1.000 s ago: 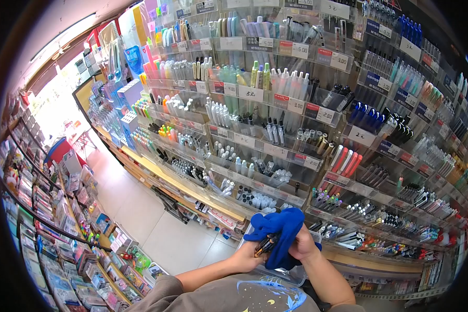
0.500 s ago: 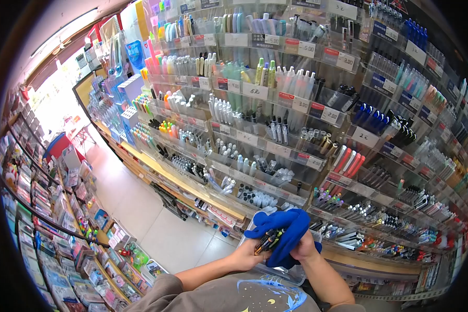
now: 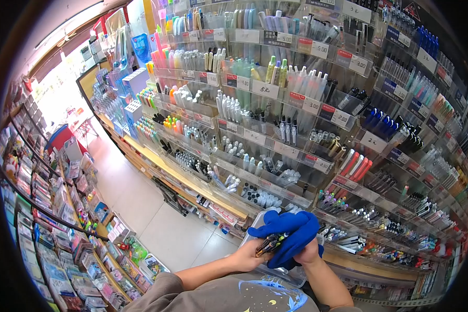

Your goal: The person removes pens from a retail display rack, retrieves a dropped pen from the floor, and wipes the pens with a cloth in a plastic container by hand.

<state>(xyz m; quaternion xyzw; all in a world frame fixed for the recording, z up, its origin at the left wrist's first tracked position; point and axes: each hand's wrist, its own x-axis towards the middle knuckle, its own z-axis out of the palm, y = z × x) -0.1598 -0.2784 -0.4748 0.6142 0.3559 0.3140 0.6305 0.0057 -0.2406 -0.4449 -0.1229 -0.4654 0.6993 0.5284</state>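
Observation:
My left hand [image 3: 248, 255] is closed around a bundle of dark pens [image 3: 269, 244], whose tips point up and to the right. A blue cloth [image 3: 291, 231] is bunched up against the pens, with my right hand [image 3: 308, 253] gripping its right side. Folds of the cloth hide part of the fingers. Beneath both hands, close to my body, is a clear plastic bin [image 3: 296, 277], mostly covered by the cloth and hands; what it holds is hard to see.
Tiered clear racks [image 3: 275, 148] full of pens with price tags rise in front. A wooden ledge [image 3: 192, 184] runs along their lower left. Beyond a tiled aisle [image 3: 140, 203], shelves of packaged goods [image 3: 62, 234] stand at the left. Red-capped pens [image 3: 354, 165] fill a slot above right.
The view has shifted slightly, moving the racks right in the picture. The cloth has shifted around the pens; both hands keep their hold.

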